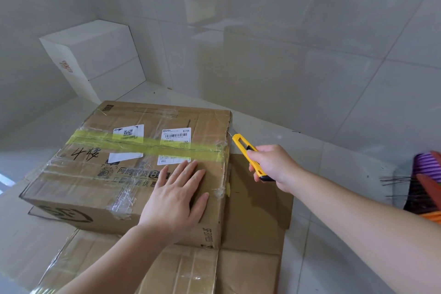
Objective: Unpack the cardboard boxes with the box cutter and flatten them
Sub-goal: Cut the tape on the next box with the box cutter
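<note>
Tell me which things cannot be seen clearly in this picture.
- Head view: box cutter blade tip, hidden behind the cardboard box edge.
- Box contents: box sealed.
- Label print: too small.
- Colourful item: cut by right edge.

- The tiled floor (pixel 334 258) was pale and glossy, and ran up to tiled walls.
- Flattened cardboard (pixel 253 210) lay spread directly on it, in the near middle.
- A taped box (pixel 100 174) stood on that cardboard, not on the tiles.
- A white box (pixel 95 55) stood in the far left corner, against the wall.
- A broom (pixel 424 186) with purple and orange parts lay at the right edge, its dark bristles towards the cardboard.
</note>
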